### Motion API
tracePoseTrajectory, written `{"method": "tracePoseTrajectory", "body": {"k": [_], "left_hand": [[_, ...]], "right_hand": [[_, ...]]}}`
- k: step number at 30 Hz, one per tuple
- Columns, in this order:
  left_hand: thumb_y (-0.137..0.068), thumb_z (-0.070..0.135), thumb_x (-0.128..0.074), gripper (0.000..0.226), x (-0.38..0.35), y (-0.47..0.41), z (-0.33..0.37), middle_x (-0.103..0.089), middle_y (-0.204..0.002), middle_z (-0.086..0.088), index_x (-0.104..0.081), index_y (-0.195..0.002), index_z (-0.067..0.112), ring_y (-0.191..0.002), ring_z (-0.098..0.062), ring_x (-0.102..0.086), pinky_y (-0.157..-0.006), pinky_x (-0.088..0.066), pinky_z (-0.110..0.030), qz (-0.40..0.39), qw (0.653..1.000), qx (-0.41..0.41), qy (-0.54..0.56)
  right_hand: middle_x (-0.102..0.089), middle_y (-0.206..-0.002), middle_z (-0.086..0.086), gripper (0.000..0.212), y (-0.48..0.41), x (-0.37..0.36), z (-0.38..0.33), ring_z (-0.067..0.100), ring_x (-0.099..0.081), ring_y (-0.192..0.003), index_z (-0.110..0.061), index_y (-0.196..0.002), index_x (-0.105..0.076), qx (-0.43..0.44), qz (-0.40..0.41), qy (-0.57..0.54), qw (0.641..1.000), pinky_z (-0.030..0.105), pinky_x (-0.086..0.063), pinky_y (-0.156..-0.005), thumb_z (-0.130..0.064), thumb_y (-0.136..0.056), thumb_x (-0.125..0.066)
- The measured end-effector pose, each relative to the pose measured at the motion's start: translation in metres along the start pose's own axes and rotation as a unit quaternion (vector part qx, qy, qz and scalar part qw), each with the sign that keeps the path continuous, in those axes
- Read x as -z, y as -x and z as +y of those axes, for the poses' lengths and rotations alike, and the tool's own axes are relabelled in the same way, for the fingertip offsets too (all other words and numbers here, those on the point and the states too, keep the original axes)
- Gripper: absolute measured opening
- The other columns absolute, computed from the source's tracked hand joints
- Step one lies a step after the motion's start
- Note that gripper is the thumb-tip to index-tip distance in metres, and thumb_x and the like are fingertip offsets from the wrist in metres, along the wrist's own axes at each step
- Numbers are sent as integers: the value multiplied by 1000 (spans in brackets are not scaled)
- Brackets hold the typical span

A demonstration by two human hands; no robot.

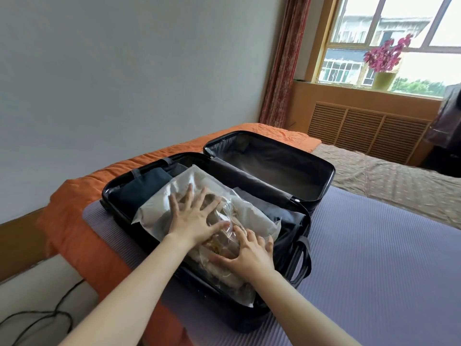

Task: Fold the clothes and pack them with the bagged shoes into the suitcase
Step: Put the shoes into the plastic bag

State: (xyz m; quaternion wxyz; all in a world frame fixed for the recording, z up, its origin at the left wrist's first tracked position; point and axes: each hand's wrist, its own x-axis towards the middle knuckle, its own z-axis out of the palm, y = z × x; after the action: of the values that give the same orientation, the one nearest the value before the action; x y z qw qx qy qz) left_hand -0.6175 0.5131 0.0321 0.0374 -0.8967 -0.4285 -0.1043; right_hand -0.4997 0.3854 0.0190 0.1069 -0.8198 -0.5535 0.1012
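Observation:
A black suitcase (321, 171) lies open on the bed, its lid half empty at the back right. In the near half, folded dark clothes (142, 191) lie under a clear plastic bag (257, 221) with brown shoes inside. My left hand (197, 218) presses flat on the bag with fingers spread. My right hand (245, 255) rests on the bag's near end, fingers spread and slightly bent over the shoes. More dark cloth (282, 218) shows to the right of the bag.
The suitcase sits on a purple mat (374, 258) over an orange bedspread (74, 216). A grey wall is at the left, a black cable (50, 318) on the floor. A window with a flower vase (384, 79) and a radiator cover stand at the back right.

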Motion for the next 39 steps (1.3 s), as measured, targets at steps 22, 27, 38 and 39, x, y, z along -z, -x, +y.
{"method": "tracePoseTrajectory", "body": {"k": [22, 27, 38, 39], "left_hand": [[-60, 85, 12, 91, -28, -4, 0, 29, -153, 3, 12, -143, 47, -139, -30, 31, -105, 15, -66, -66, 997, 34, -23], [-55, 82, 13, 95, -33, -5, -2, 28, -153, 6, 7, -144, 48, -138, -27, 32, -106, 19, -63, -68, 997, 34, -11], [-72, 85, -7, 82, -31, -5, -5, 26, -153, 9, 2, -144, 49, -138, -24, 33, -106, 21, -60, -89, 995, 34, 14], [-79, 82, -15, 76, -31, -5, -5, 25, -153, 9, 1, -145, 48, -138, -24, 33, -107, 20, -60, -91, 995, 36, 14]], "right_hand": [[4, -159, 16, 98, -4, -8, -7, 41, 3, -145, -22, -152, 11, 3, -69, 100, 993, 56, 17, -110, -80, -82, -26], [6, -159, 16, 98, -4, -10, -6, 41, 5, -144, -22, -151, 12, 4, -73, 100, 992, 56, 19, -109, -81, -82, -24], [8, -159, 15, 99, -4, -10, -4, 40, 7, -145, -23, -151, 13, 0, -80, 92, 993, 54, 21, -109, -82, -81, -24], [9, -159, 15, 99, -4, -10, -5, 40, 8, -145, -24, -151, 13, -1, -80, 88, 993, 54, 22, -109, -82, -80, -24]]}}
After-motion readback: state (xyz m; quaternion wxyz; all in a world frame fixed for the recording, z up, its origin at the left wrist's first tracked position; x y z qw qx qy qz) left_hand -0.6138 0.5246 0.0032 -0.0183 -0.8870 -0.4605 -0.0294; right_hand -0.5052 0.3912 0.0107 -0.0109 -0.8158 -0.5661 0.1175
